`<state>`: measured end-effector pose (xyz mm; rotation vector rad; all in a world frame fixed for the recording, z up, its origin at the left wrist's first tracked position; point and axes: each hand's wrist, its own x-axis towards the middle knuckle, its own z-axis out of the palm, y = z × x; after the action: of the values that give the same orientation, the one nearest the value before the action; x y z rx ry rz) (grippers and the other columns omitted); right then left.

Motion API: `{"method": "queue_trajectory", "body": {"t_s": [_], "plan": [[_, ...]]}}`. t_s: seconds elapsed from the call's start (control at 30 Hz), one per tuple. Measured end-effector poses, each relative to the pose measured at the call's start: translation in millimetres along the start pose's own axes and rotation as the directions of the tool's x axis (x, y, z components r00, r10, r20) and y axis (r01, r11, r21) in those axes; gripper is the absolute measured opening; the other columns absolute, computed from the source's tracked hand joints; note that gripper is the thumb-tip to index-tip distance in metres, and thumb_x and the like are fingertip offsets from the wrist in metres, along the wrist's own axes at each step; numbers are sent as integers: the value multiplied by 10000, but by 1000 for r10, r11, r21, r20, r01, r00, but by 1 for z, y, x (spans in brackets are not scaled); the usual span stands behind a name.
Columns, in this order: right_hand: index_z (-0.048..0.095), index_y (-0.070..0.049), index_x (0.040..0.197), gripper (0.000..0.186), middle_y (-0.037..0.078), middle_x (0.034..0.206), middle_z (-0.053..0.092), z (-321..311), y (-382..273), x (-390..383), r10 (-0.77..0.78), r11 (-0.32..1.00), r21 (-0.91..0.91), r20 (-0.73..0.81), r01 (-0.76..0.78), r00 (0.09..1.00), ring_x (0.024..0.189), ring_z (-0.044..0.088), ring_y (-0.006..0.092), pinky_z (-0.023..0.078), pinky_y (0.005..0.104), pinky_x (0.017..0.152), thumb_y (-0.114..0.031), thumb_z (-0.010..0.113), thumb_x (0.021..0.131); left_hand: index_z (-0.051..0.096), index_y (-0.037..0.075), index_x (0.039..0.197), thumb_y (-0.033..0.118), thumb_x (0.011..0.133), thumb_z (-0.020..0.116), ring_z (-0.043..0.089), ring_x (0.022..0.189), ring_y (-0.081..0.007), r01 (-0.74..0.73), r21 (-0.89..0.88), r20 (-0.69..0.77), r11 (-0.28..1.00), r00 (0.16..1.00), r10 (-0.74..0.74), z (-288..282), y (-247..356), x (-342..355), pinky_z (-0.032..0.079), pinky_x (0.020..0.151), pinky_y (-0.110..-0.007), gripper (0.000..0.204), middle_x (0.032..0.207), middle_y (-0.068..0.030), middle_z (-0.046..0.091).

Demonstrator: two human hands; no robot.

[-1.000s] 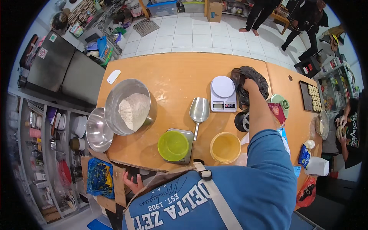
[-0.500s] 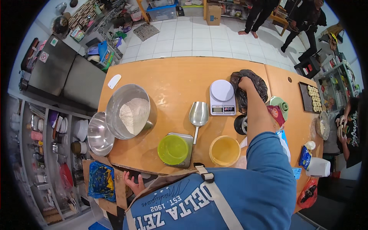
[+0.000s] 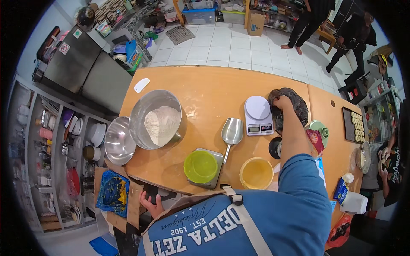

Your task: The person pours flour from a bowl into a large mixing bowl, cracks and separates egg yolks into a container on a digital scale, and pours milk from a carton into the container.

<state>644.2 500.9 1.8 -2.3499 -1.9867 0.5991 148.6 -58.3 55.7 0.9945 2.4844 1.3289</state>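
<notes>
Right hand (image 3: 282, 102), fingers curled together onto the rim of a dark, crumpled plastic bag (image 3: 294, 107) near the far right edge of the orange wooden table (image 3: 205, 89), just beside the white digital scale (image 3: 258, 115). The bag looks soft, light and slippery; best gripped at its bunched mouth. Left hand (image 3: 150, 205), below the near edge, fingers spread, holds nothing.
</notes>
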Motion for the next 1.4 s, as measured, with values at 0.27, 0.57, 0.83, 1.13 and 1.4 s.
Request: {"method": "queue_trajectory", "body": {"t_s": [0.27,0.57,0.83,1.13,1.4], "plan": [[693,-7,889,309,49,666,594,-71,21,-61,-140,874,479,88,81,986,550,545,142,480,315,531,-276,733,744,365,16,1306,91,835,662,343,1298,-272,-114,-221,68,968,989,132,11,1,22,342,1036,-430,561,1444,-151,276],[656,26,1094,512,73,800,675,-58,-148,-322,-583,552,686,-89,474,808,716,620,125,497,287,631,-245,827,694,368,43,1351,81,885,633,489,1117,-176,251,-648,694,719,584,421,52,109,74,433,948,-315,538,1309,-99,459],[655,-5,1062,512,68,741,644,9,-240,-443,-451,760,512,-28,400,892,673,613,129,479,270,595,-258,848,661,277,103,1376,205,1004,485,527,1108,-164,467,-483,875,740,244,418,88,145,79,479,932,-333,438,1289,-117,427],[553,-69,1076,256,91,972,585,55,-209,-462,-132,-517,798,283,-310,950,836,611,187,524,348,669,-264,579,913,406,148,1225,234,955,591,467,704,-49,575,-294,956,764,168,241,78,130,116,417,623,-199,338,1102,-60,605],[449,-60,1218,353,132,1151,525,63,-240,-485,-104,83,996,-4,13,995,932,608,221,511,332,792,-253,566,947,426,96,1327,136,887,646,577,958,-163,-49,-541,829,840,136,542,89,133,125,493,824,-283,494,1182,-90,567]]}}
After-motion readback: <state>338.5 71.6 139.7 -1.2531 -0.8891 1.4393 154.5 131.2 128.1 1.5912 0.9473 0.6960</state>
